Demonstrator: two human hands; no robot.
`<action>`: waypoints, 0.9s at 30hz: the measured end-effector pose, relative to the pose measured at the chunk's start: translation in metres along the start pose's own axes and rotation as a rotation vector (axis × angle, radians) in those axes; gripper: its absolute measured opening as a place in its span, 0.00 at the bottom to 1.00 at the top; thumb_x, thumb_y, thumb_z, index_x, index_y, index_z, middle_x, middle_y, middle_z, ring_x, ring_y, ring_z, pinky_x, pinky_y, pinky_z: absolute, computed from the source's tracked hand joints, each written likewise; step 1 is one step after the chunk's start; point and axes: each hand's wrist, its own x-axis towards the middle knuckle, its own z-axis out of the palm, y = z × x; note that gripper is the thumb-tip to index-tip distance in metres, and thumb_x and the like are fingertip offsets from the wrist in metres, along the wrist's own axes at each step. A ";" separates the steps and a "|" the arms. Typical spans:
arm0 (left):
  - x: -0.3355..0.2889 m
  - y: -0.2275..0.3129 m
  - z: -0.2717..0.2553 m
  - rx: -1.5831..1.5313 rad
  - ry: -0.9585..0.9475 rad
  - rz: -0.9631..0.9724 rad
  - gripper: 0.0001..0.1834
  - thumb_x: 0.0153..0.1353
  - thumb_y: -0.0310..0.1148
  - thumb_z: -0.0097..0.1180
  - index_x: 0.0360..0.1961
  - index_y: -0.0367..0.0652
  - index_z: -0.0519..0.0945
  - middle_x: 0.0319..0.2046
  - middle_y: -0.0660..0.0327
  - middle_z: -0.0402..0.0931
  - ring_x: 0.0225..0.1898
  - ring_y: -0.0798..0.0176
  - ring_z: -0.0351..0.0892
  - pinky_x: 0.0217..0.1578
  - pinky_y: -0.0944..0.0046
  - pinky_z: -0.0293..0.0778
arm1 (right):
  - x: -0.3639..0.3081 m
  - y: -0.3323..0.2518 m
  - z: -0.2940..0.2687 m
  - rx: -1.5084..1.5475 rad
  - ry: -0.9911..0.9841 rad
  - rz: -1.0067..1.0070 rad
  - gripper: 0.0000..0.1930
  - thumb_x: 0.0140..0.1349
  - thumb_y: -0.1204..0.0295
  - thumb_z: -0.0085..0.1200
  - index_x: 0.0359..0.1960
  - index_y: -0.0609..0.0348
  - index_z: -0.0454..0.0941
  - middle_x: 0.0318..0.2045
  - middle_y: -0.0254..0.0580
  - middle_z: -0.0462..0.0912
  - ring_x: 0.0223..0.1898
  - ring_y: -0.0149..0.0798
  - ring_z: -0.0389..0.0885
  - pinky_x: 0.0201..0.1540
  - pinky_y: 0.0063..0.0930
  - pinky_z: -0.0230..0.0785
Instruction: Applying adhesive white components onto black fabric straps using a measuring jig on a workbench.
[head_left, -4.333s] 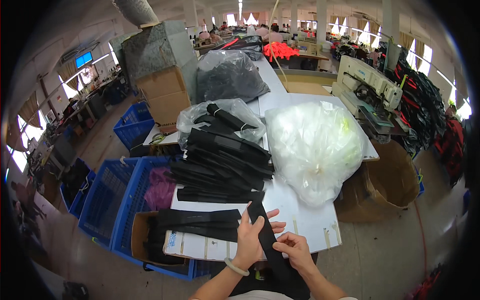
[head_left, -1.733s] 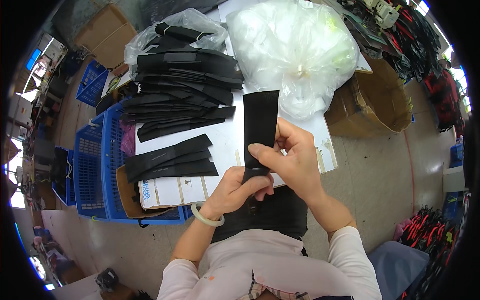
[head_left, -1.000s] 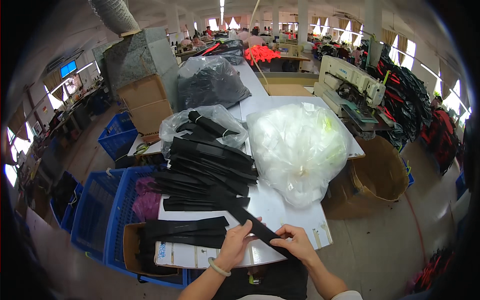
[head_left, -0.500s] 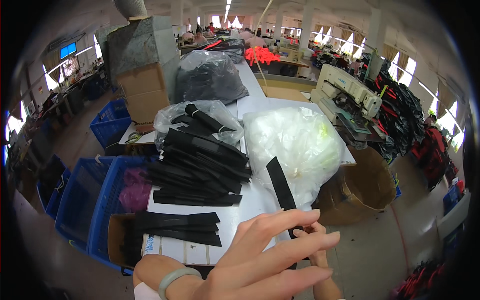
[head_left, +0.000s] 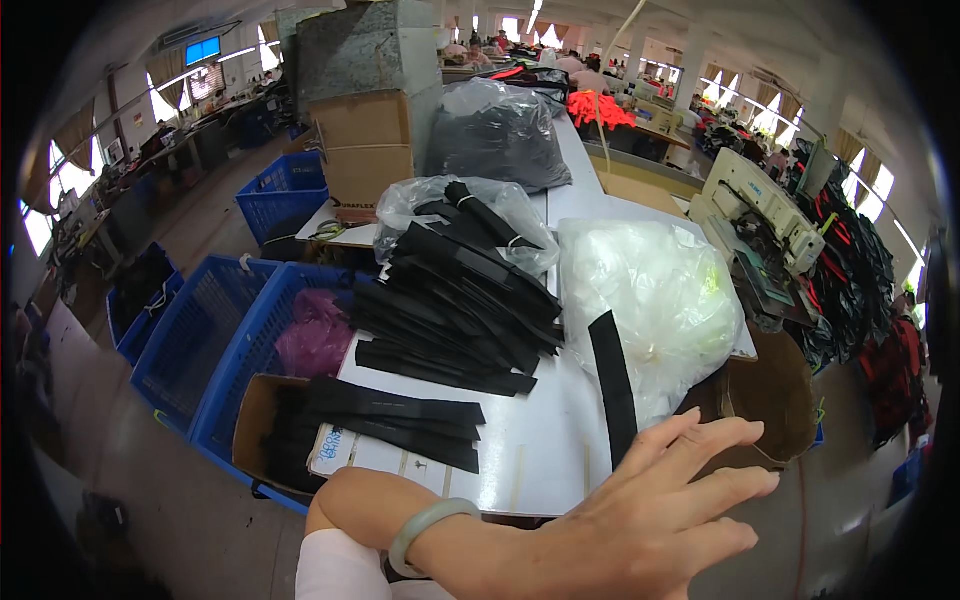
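My left hand (head_left: pixel 655 510), with a pale bangle (head_left: pixel 430 530) on its wrist, reaches across the lower right with its fingers spread. Its palm side is hidden. Beside its upper fingers stands a single black fabric strip (head_left: pixel 612 385), whose lower end disappears behind the hand. My right hand does not show. On the white tabletop (head_left: pixel 540 455) lies a fanned pile of black strips (head_left: pixel 455 305). A smaller stack of black strips (head_left: pixel 400 415) lies nearer to me, its left end over a cardboard box (head_left: pixel 258 410).
A stuffed clear plastic bag (head_left: pixel 650 300) sits behind the upright strip. Farther off are a dark-filled bag (head_left: pixel 500 135) and a sewing machine (head_left: pixel 765 205). Blue crates (head_left: pixel 200 340) stand at the left, one holding a purple bag (head_left: pixel 315 335). A large carton (head_left: pixel 770 395) is at the right.
The view has shifted, so the table sits further left-to-right across it. My left hand has moved right and its fingers are spread wider. My right hand, partly seen before, has gone from sight.
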 end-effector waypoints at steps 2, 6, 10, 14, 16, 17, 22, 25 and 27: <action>-0.008 -0.028 0.011 -0.008 0.087 0.135 0.19 0.35 0.17 0.52 0.34 0.37 0.80 0.49 0.50 0.76 0.59 0.41 0.65 0.52 0.43 0.61 | -0.005 -0.005 -0.005 0.008 0.077 0.010 0.08 0.49 0.80 0.65 0.29 0.60 0.77 0.22 0.27 0.77 0.23 0.20 0.69 0.26 0.17 0.61; -0.031 -0.052 0.012 0.101 0.523 0.479 0.19 0.40 0.19 0.55 0.38 0.37 0.82 0.50 0.49 0.76 0.59 0.43 0.68 0.56 0.43 0.61 | 0.006 0.025 -0.031 -0.202 -0.087 -0.111 0.08 0.47 0.80 0.66 0.27 0.62 0.77 0.23 0.30 0.77 0.26 0.23 0.72 0.28 0.21 0.63; -0.028 -0.094 0.050 0.664 0.628 0.210 0.23 0.45 0.25 0.62 0.46 0.35 0.80 0.51 0.48 0.76 0.58 0.44 0.70 0.61 0.41 0.58 | 0.000 0.012 -0.022 -0.541 -0.127 -0.569 0.08 0.43 0.80 0.65 0.26 0.63 0.78 0.24 0.39 0.77 0.26 0.35 0.77 0.28 0.26 0.66; -0.022 -0.163 0.097 0.976 0.369 0.058 0.22 0.49 0.28 0.58 0.48 0.32 0.77 0.44 0.50 0.77 0.51 0.50 0.76 0.57 0.49 0.67 | -0.007 0.006 -0.014 -0.714 -0.253 -0.827 0.09 0.40 0.81 0.65 0.27 0.59 0.81 0.24 0.39 0.77 0.25 0.41 0.76 0.27 0.31 0.66; -0.022 -0.190 0.106 0.929 0.347 0.067 0.20 0.49 0.28 0.56 0.45 0.31 0.76 0.39 0.51 0.76 0.43 0.52 0.76 0.50 0.55 0.70 | -0.004 0.001 -0.015 -0.782 -0.272 -0.909 0.09 0.41 0.79 0.66 0.26 0.59 0.81 0.23 0.37 0.77 0.24 0.40 0.75 0.26 0.32 0.64; -0.022 -0.200 0.110 0.879 0.320 0.080 0.18 0.49 0.28 0.54 0.42 0.30 0.76 0.34 0.51 0.75 0.35 0.54 0.77 0.43 0.60 0.73 | 0.004 0.001 -0.016 -0.781 -0.267 -0.889 0.09 0.41 0.79 0.66 0.26 0.59 0.81 0.23 0.37 0.77 0.24 0.40 0.75 0.26 0.32 0.64; -0.014 -0.214 0.108 0.846 0.448 0.157 0.15 0.49 0.27 0.54 0.39 0.30 0.76 0.37 0.49 0.76 0.39 0.50 0.78 0.47 0.55 0.75 | 0.024 0.014 -0.017 -0.794 -0.191 -1.054 0.08 0.45 0.77 0.64 0.29 0.59 0.82 0.25 0.38 0.77 0.25 0.41 0.75 0.27 0.33 0.64; -0.031 -0.242 0.139 0.795 0.413 0.049 0.12 0.51 0.23 0.54 0.38 0.29 0.74 0.46 0.44 0.75 0.48 0.45 0.77 0.50 0.52 0.75 | 0.020 0.045 -0.031 -0.952 -0.217 -1.026 0.14 0.44 0.76 0.62 0.36 0.55 0.83 0.34 0.35 0.81 0.37 0.40 0.78 0.39 0.33 0.69; -0.044 -0.270 0.169 0.729 0.305 -0.038 0.14 0.52 0.22 0.55 0.41 0.28 0.74 0.48 0.44 0.74 0.50 0.44 0.76 0.51 0.51 0.74 | 0.010 0.090 -0.052 -1.006 -0.279 -0.927 0.14 0.45 0.75 0.62 0.37 0.54 0.83 0.37 0.34 0.81 0.41 0.40 0.78 0.43 0.34 0.69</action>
